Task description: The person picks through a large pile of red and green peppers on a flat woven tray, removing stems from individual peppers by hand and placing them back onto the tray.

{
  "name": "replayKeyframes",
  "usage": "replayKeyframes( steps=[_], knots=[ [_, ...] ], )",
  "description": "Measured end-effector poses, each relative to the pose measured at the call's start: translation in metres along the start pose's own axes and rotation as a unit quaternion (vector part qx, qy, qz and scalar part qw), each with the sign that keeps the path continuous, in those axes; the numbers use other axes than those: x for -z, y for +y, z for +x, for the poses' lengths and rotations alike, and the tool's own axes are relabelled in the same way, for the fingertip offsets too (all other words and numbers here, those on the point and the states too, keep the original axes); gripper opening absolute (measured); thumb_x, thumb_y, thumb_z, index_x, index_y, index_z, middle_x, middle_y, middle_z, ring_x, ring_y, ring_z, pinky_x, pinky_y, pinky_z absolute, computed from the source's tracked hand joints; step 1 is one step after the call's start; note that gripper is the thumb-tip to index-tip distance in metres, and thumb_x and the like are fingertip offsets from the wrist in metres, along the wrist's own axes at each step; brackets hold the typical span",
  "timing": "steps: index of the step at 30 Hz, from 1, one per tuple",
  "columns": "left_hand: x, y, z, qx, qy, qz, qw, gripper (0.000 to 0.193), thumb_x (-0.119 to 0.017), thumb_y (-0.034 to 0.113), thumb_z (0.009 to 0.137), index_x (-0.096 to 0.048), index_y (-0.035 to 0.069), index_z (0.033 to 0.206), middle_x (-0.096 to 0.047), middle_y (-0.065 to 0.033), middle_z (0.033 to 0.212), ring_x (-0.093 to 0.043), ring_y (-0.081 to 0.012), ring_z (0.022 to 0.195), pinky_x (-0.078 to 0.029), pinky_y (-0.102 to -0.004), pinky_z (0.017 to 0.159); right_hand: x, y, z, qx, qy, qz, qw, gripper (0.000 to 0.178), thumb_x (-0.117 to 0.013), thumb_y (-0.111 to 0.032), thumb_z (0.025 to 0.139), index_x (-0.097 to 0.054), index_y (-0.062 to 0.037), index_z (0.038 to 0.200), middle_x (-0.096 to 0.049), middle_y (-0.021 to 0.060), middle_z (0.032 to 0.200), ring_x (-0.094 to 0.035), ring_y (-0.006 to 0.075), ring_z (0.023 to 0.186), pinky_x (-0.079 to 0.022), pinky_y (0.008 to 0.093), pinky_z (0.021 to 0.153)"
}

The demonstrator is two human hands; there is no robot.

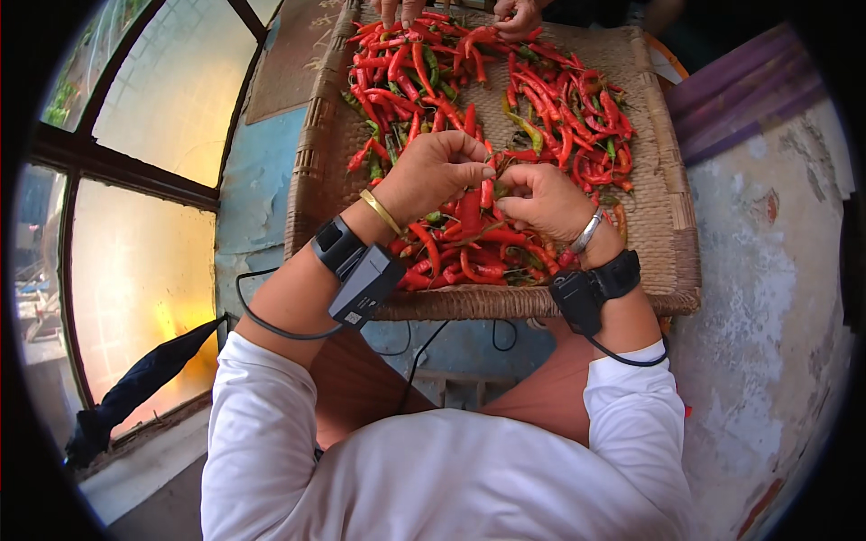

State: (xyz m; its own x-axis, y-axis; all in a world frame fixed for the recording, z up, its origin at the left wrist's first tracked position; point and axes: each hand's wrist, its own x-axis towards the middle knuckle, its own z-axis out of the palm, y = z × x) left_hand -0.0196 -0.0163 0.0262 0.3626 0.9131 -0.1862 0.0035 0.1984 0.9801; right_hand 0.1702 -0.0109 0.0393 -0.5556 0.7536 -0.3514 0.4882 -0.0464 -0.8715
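Red chili peppers (541, 99), a few of them green, lie heaped in a large shallow woven tray (683, 212). Over the near part of the heap, my left hand (442, 171) is closed, thumb and forefinger pinched together at a short red chili pepper (487, 192). Facing it, my right hand (544, 198) pinches the greenish stem end beside that pepper. The fingertips of both hands nearly meet. Exactly how each grips the stem is too small to make out. A broad red pepper (470, 213) is just below the fingers.
At the tray's far edge another person's hands (516, 16) touch the peppers. A framed window (144, 261) with a dark folded umbrella (149, 379) stands to the left. Purple cloth (749, 90) and a worn wall (749, 298) are on the right. Cables (424, 347) hang below the tray.
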Motion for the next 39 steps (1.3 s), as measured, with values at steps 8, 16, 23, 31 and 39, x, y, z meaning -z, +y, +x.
replayKeyframes(
  steps=[8, 16, 23, 31, 39],
  knots=[
    [0.009, 0.001, 0.004, 0.022, 0.013, 0.083, 0.996, 0.023, -0.061, 0.012, 0.080, -0.057, 0.001, 0.100, -0.056, 0.0027, 0.070, -0.049, -0.0019, 0.056, -0.040, -0.0157, 0.049, 0.050, 0.011, -0.005, 0.048, 0.157, 0.224, 0.961, 0.021, -0.055, -0.016, 0.082, -0.053, -0.0005, 0.097, -0.059, 0.0027, 0.074, -0.056, 0.0053, 0.058, -0.042, 0.0155, 0.042],
    [0.011, 0.006, 0.002, 0.010, 0.043, -0.063, 0.997, 0.011, -0.057, 0.014, 0.083, -0.057, 0.006, 0.091, -0.054, 0.0051, 0.072, -0.047, -0.0017, 0.056, -0.041, -0.0157, 0.050, 0.015, -0.002, -0.001, 0.013, 0.060, 0.101, 0.993, 0.052, -0.060, -0.019, 0.079, -0.040, 0.0051, 0.120, -0.058, 0.0088, 0.092, -0.056, 0.0093, 0.068, -0.046, 0.0199, 0.055],
    [0.004, 0.002, 0.003, -0.006, 0.016, -0.120, 0.993, 0.016, -0.054, 0.014, 0.085, -0.056, 0.006, 0.099, -0.056, 0.0034, 0.079, -0.051, -0.0033, 0.061, -0.046, -0.0177, 0.057, -0.005, 0.008, 0.006, 0.077, -0.002, -0.012, 0.997, 0.018, -0.061, -0.011, 0.076, -0.058, 0.0013, 0.089, -0.059, 0.0028, 0.072, -0.053, 0.0066, 0.062, -0.044, 0.0209, 0.056],
    [0.019, -0.027, 0.015, -0.145, 0.009, 0.525, 0.839, 0.020, -0.060, 0.014, 0.074, -0.060, 0.002, 0.091, -0.060, -0.0065, 0.081, -0.057, -0.0241, 0.071, -0.046, -0.0349, 0.066, 0.056, 0.007, -0.003, 0.117, 0.313, 0.397, 0.855, 0.032, -0.057, -0.018, 0.082, -0.048, 0.0018, 0.106, -0.058, 0.0080, 0.083, -0.059, 0.0131, 0.072, -0.048, 0.0221, 0.052],
    [0.017, -0.038, 0.018, -0.139, -0.028, 0.635, 0.759, 0.023, -0.065, 0.016, 0.061, -0.065, 0.012, 0.084, -0.054, -0.0060, 0.094, -0.048, -0.0249, 0.090, -0.042, -0.0343, 0.078, 0.048, -0.016, -0.012, 0.101, 0.159, 0.337, 0.923, 0.034, -0.056, -0.021, 0.083, -0.050, -0.0003, 0.109, -0.059, 0.0074, 0.086, -0.059, 0.0106, 0.072, -0.047, 0.0192, 0.051]
  ],
)
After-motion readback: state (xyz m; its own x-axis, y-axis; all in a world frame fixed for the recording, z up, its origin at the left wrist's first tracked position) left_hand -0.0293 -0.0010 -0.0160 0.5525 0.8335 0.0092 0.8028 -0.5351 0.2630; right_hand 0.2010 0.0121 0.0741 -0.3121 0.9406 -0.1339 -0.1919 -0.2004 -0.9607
